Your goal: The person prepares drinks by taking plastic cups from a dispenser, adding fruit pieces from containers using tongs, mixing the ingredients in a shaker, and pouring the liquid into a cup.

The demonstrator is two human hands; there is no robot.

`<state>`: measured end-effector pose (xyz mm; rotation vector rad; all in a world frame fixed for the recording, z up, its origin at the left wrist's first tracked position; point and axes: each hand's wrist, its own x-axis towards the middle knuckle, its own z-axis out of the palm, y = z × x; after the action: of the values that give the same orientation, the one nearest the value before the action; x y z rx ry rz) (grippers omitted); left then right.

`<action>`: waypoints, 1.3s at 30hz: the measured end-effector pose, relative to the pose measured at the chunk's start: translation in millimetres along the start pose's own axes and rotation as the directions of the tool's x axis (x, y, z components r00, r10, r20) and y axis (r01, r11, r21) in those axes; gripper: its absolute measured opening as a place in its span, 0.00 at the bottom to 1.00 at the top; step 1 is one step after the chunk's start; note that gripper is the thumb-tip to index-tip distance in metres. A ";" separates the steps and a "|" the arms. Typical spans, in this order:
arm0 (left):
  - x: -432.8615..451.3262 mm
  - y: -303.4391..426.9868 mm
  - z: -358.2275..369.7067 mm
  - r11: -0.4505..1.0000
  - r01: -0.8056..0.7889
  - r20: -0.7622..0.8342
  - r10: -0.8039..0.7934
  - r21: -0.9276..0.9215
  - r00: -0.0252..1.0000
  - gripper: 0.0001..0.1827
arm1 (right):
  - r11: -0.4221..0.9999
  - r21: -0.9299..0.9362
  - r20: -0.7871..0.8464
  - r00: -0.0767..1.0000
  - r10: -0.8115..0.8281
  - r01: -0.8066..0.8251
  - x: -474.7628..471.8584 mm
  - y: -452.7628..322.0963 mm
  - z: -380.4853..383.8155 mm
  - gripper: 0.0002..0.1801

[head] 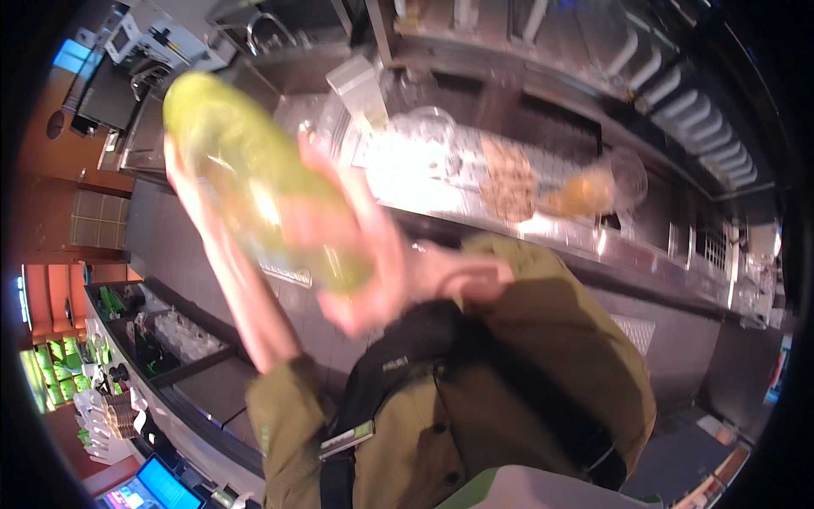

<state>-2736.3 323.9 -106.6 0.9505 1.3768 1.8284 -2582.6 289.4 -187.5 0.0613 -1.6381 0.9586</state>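
A glossy, see-through shaker [254,172] with yellow-green contents is tilted in front of my chest, blurred by motion. My left hand [191,184] lies along its left side, near the yellow-green upper end. At the lower right end my right hand [375,261] grips it, fingers stretched along the side. Some fingers appear as a pink blur through or over the wall. Behind it on the metal counter [413,213] stands a clear cup [432,124]. Further right are a blurred brown item [509,178] and a clear container with orange contents [591,188].
A pale rectangular container [359,89] stands at the counter's back, below a sink faucet [270,32]. A white machine [133,38] is at upper left. Left, a second counter holds stacked cups [95,426] and a lit screen [156,487]. Dark tiled floor [165,223] runs between.
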 end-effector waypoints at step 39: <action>179.9 -42.6 -86.0 0.894 0.406 0.291 -0.343 -0.189 0.893 0.40 | 0.949 -0.308 -0.147 0.989 0.025 -0.070 84.5 116.9 79.8 0.39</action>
<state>-2900.6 441.4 -134.3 0.6969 1.0605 1.4825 -2733.4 355.6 -179.3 -0.2584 -1.6464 0.7117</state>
